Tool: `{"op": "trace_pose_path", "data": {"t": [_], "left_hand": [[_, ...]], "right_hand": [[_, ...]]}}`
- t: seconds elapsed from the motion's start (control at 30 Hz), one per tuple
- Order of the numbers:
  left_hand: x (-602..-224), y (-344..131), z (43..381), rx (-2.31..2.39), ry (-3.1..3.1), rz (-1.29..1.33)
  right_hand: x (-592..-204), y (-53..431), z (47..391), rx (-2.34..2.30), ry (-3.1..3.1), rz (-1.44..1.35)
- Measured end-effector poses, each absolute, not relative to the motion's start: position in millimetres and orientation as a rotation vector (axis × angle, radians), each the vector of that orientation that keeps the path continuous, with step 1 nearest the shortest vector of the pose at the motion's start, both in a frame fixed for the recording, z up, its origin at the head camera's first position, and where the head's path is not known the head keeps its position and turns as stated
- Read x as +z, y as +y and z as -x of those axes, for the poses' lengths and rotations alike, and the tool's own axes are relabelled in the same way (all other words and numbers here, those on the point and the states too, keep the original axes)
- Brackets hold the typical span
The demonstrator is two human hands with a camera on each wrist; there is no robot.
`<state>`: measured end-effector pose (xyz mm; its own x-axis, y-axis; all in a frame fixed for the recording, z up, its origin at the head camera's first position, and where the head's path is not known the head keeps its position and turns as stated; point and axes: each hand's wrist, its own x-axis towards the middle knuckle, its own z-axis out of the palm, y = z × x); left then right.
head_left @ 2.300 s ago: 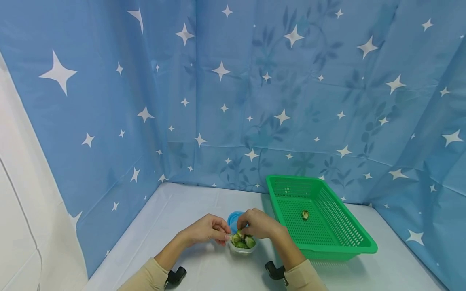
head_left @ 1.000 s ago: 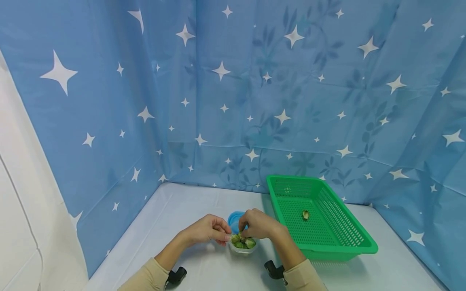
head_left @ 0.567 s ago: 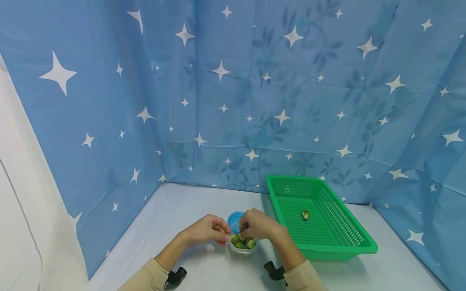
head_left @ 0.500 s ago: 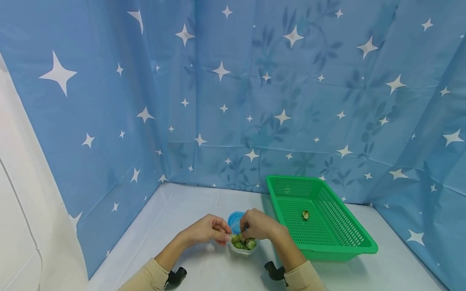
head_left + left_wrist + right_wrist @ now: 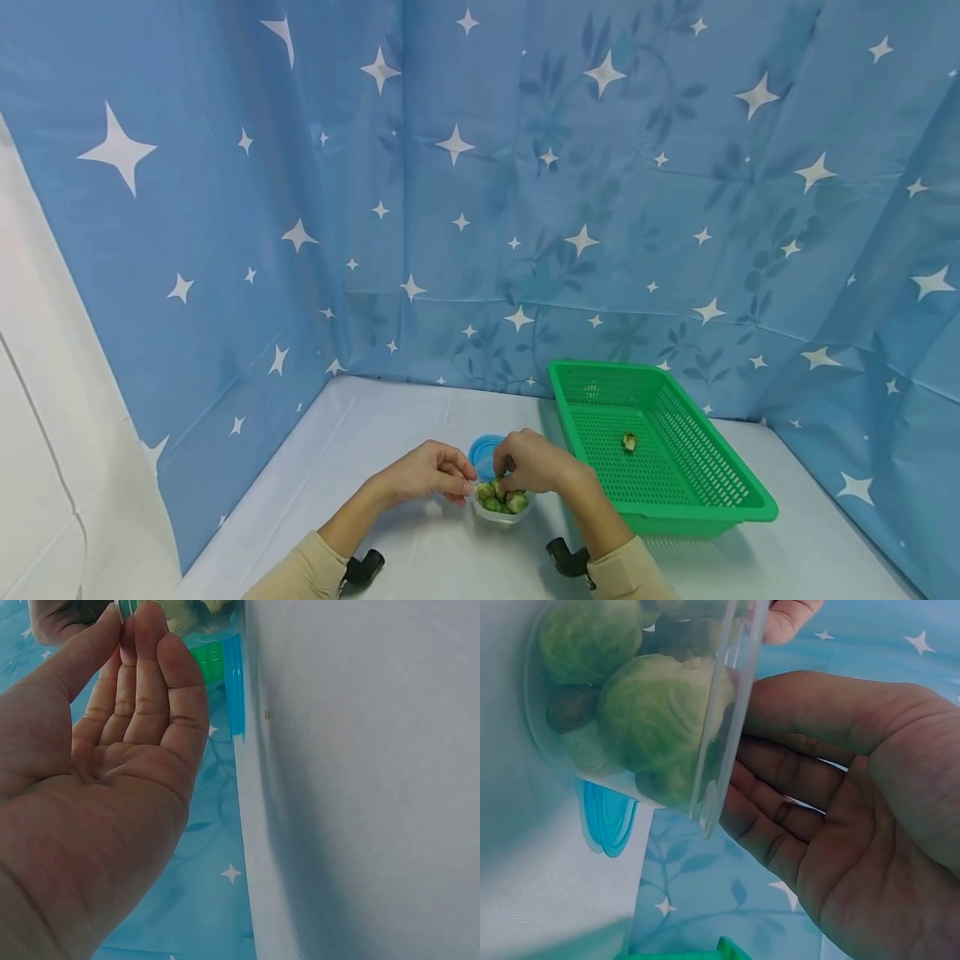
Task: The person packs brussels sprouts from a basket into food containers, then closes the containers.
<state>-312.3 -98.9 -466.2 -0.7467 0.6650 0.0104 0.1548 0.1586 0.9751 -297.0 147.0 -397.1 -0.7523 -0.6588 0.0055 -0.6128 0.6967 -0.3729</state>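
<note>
A small clear plastic container (image 5: 498, 517) stands on the white table, filled with several green Brussels sprouts (image 5: 516, 502). My left hand (image 5: 427, 472) pinches its left rim between thumb and fingertips. From the right, my right hand (image 5: 536, 462) reaches over the rim, thumb and fingers curled down about a Brussels sprout at the top; the fingertips are partly hidden. In the right wrist view, large sprouts (image 5: 656, 712) show through the container's wall, and my right hand (image 5: 840, 787) is at the rim. The left wrist view shows my left hand (image 5: 112, 765) touching the container at the top edge.
A round blue lid (image 5: 483, 448) lies just behind the container. To the right stands a green perforated basket (image 5: 750, 497) with one Brussels sprout (image 5: 629, 442) in it. A blue curtain (image 5: 480, 208) with white stars hangs behind and beside the table.
The sprouts under my right fingers sit lower and have shifted in the container since the earliest frame. My right hand has moved only slightly; my left hand stays on the rim.
</note>
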Motion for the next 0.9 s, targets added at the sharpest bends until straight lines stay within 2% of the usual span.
{"op": "trace_pose_path", "data": {"t": [0.9], "left_hand": [[-463.7, -100.2, 311.6, 1.615, 2.007, -0.786]], "right_hand": [[-380.8, 155.6, 293.0, -0.707, 2.977, 1.148]]}}
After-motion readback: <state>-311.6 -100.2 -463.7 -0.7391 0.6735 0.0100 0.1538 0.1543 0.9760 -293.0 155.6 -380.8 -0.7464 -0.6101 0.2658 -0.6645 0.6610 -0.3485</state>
